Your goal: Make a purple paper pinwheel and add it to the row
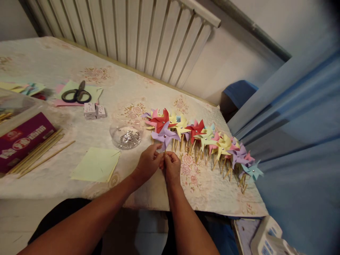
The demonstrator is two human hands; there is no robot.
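Observation:
A purple paper pinwheel with a pin at its centre faces me on a thin wooden stick. Fingers of my right hand are closed around the stick just below the paper. Beside it, my left hand has its fingertips curled at the same stick, its thumb by the lowest blade; part of its grip is hidden. Behind and to the right stretches a long row of finished pinwheels in red, yellow, pink, purple, green and blue. A clear round dish of small silvery pins stands left of my hands.
Pale green paper squares lie on the flowered tablecloth. Farther left are black-handled scissors on paper, small white boxes, wooden sticks and a plastic bin. A radiator runs behind; a blue curtain hangs right.

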